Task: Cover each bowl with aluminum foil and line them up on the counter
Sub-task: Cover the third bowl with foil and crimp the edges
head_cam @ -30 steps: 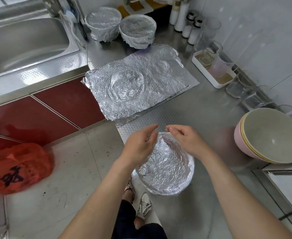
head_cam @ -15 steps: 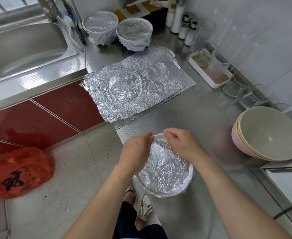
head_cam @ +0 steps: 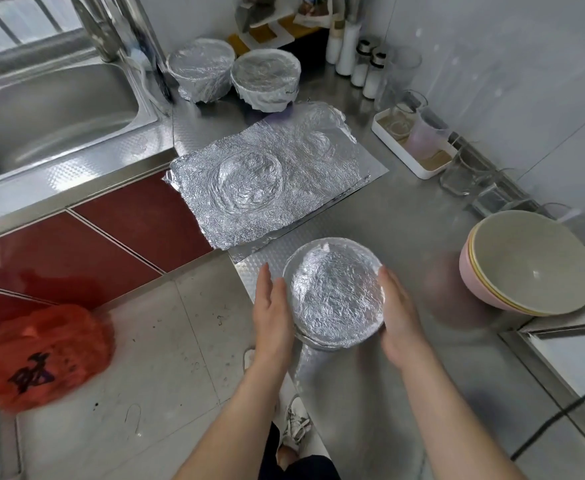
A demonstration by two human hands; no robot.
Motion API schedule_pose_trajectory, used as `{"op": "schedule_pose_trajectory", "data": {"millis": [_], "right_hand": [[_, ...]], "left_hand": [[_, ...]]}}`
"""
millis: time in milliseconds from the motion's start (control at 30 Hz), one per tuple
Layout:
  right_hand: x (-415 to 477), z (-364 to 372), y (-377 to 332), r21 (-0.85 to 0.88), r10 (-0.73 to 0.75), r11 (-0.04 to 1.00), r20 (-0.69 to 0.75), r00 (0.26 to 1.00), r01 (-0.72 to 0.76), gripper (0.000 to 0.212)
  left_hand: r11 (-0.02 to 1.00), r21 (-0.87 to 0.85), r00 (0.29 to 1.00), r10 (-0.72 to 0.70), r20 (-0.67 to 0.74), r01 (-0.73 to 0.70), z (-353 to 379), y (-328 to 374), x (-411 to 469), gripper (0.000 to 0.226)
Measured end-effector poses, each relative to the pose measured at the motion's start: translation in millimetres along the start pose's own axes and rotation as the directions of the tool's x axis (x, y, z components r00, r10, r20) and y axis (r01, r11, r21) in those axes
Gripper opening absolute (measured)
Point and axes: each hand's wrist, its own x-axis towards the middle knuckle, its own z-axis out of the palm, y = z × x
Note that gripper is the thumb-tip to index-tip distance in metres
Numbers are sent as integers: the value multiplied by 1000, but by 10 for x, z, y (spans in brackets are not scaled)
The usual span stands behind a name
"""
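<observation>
Two flat hands — your left hand [head_cam: 272,306] and right hand [head_cam: 400,315], fingers straight — press the foil-covered bowl [head_cam: 334,292] sitting between them, equally near, while the finished bowls [head_cam: 266,77] wait far ahead by the sink [head_cam: 59,109].

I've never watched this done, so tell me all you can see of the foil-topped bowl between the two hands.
The bowl is round and sits upright near the front edge of the steel counter. Crinkled, shiny foil is stretched across its mouth and folded over the rim, hiding the inside. The left hand and right hand press against its opposite sides, fingers straight.
</observation>
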Motion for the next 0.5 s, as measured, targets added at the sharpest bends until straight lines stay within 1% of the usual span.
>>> {"op": "schedule_pose_trajectory", "data": {"millis": [100, 200, 300, 367, 433, 500], "right_hand": [[28, 72, -27, 61, -8, 998, -74, 997, 13, 42], [45, 139, 3, 21, -33, 999, -126, 992, 36, 39], [88, 169, 35, -37, -35, 999, -137, 990, 31, 42], [119, 153, 29, -88, -52, 995, -107, 993, 43, 41], [186, 120, -67, -138, -78, 988, -36, 996, 72, 37], [302, 115, -233, -198, -119, 972, 61, 991, 129, 36]], "left_hand": [[999, -34, 1000, -21, -5, 20, 97, 4, -33, 46], [995, -87, 996, -61, -63, 55, 202, 3, -46, 39], [990, -89, 989, -115, -89, 108, 237, -189, 33, 33], [994, -13, 991, -112, -72, 111, 226, -160, -30, 36], [995, 1, 995, -98, -35, 98, 211, -18, -145, 37], [993, 17, 992, -120, -40, 121, 114, 14, -224, 21]]}}
